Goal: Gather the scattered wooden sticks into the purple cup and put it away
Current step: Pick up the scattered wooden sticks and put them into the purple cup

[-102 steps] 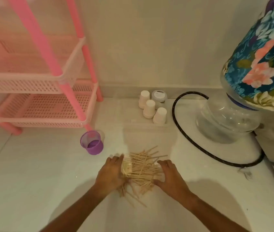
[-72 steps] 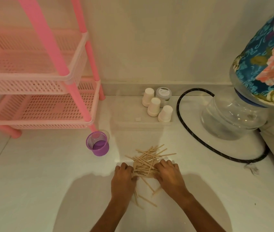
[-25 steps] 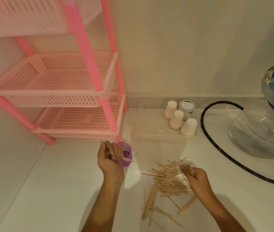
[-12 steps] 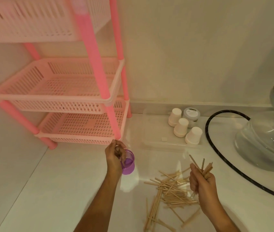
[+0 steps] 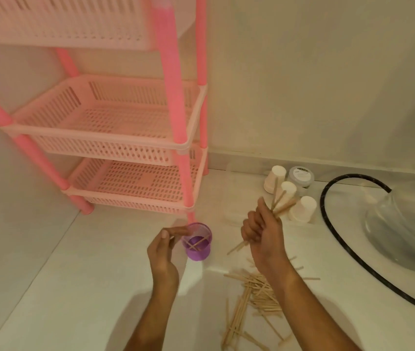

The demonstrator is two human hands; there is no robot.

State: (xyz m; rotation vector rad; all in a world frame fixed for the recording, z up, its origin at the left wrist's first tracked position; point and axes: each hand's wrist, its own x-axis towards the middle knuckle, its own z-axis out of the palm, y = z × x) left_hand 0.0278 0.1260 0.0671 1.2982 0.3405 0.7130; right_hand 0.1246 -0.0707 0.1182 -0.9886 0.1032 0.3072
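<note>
Purple cup [image 5: 197, 245] stands upright on the floor [image 5: 87, 287], just beside the front leg of the pink rack [image 5: 173, 97], out from the floor's back left corner. A few sticks lie crossed inside it. Most of the sticks [image 5: 254, 292] lie in a messy pile to the right of the cup, well away from the back edge.

The right hand [image 5: 264, 236] is up above the pile. Its grip is closed round a small bunch [image 5: 281, 201] that pokes out above and below the fist. The left hand [image 5: 163, 257] is at the cup's left rim. It is blurry, so I cannot tell if its grip holds a stick or nothing.

White paper cups [image 5: 302, 209], a black hose [image 5: 328, 219] and a big clear jug [image 5: 404, 231] sit nearer the back edge.

The sticks look light, thin, stiff and smooth, so they could slip from a loose bunch. I think it is best to hold them round the middle, all pointing one way. The cup looks light and could tip, so hold it round its side.
</note>
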